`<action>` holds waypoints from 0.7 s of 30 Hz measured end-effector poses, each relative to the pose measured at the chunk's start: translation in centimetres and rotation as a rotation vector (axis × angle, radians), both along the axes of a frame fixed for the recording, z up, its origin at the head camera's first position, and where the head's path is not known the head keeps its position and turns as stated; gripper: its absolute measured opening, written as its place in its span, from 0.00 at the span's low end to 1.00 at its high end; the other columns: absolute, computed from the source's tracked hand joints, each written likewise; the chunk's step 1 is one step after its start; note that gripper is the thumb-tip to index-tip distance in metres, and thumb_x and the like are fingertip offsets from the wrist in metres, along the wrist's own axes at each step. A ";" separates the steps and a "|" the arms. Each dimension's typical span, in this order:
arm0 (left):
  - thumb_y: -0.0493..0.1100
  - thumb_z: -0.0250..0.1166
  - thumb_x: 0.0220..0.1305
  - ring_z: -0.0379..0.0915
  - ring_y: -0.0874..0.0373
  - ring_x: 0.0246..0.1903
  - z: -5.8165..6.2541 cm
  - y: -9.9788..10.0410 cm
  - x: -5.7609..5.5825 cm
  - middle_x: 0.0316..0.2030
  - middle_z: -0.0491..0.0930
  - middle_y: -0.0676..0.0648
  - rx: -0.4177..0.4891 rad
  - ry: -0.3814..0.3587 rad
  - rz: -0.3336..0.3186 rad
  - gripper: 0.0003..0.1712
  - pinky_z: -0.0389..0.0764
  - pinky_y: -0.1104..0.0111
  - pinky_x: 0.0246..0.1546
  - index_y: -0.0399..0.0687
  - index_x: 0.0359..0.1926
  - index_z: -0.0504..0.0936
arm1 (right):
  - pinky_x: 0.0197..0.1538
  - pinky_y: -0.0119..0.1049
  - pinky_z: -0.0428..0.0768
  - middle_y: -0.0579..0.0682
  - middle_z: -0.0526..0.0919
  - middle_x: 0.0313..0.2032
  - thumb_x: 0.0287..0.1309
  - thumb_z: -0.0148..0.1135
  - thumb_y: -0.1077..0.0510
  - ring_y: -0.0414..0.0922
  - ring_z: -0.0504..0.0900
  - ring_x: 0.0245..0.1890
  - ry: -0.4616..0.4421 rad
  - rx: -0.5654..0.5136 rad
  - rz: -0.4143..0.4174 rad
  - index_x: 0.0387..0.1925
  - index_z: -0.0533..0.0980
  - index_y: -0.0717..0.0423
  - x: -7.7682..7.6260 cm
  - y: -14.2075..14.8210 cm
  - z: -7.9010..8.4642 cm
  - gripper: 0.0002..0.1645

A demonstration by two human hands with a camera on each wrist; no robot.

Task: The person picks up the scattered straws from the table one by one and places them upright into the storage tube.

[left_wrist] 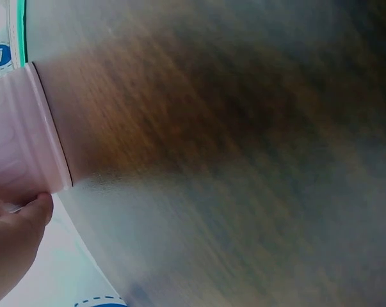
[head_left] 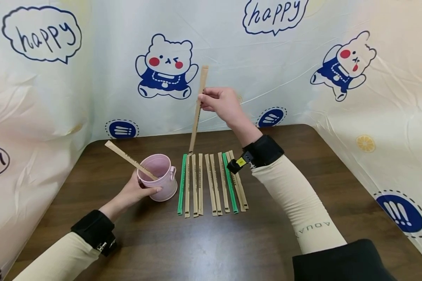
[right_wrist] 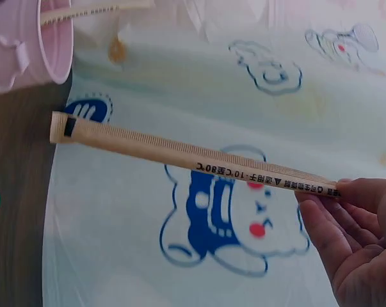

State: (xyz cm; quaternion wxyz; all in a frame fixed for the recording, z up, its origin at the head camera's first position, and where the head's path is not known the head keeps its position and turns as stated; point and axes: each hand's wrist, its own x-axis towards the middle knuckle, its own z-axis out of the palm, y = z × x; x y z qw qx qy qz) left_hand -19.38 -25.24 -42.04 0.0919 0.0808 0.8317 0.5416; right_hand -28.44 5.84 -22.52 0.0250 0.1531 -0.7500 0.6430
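Observation:
My right hand [head_left: 222, 103] pinches a brown paper-wrapped straw [head_left: 196, 124] between thumb and fingers, raised over the back of the table. It tilts slightly, its lower end just above the row; the right wrist view shows printing along this wrapper [right_wrist: 180, 160]. At the left, my left hand [head_left: 133, 194] grips a small pink bucket [head_left: 168, 186] low on its side, the thumb across the front. Another brown wrapped straw [head_left: 121, 151] leans out of the bucket to the left. In the left wrist view, the thumb [left_wrist: 39, 211] lies against the bucket's wall [left_wrist: 20, 137].
To the bucket's right, several brown wrapped straws [head_left: 201, 187] lie side by side. Among them are two green ones, one at the left end [head_left: 181, 187] and one further right [head_left: 230, 183]. The brown wooden table [head_left: 183, 249] meets a printed cloth [head_left: 225, 50] behind.

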 end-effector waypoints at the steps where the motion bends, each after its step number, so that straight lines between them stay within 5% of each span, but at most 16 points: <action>1: 0.41 0.73 0.61 0.57 0.39 0.70 0.0 0.0 0.0 0.72 0.57 0.31 0.000 0.001 -0.002 0.57 0.63 0.49 0.71 0.40 0.78 0.42 | 0.52 0.37 0.86 0.69 0.85 0.53 0.70 0.62 0.62 0.40 0.86 0.36 0.010 0.000 0.013 0.56 0.80 0.70 0.1 -0.6 0.2 0.19; 7: 0.41 0.74 0.61 0.55 0.36 0.70 0.1 -0.1 0.1 0.72 0.56 0.30 0.013 -0.001 -0.013 0.59 0.60 0.40 0.72 0.40 0.78 0.40 | 0.52 0.37 0.86 0.68 0.87 0.50 0.69 0.62 0.62 0.48 0.88 0.42 0.092 0.020 0.086 0.55 0.81 0.69 1.3 -3.7 0.7 0.17; 16: 0.41 0.73 0.62 0.59 0.41 0.69 0.0 -0.6 0.3 0.71 0.59 0.32 -0.018 0.031 -0.021 0.56 0.67 0.53 0.68 0.40 0.77 0.43 | 0.49 0.32 0.86 0.65 0.88 0.49 0.69 0.62 0.63 0.53 0.89 0.46 0.178 0.065 0.153 0.55 0.82 0.68 3.2 -6.8 -0.4 0.17; 21: 0.42 0.73 0.62 0.56 0.37 0.70 0.0 -0.2 0.0 0.72 0.57 0.31 -0.003 0.013 -0.027 0.58 0.63 0.43 0.71 0.41 0.78 0.41 | 0.48 0.30 0.86 0.64 0.89 0.48 0.70 0.62 0.62 0.53 0.89 0.46 0.209 0.115 0.170 0.55 0.82 0.67 3.5 -7.6 -1.6 0.17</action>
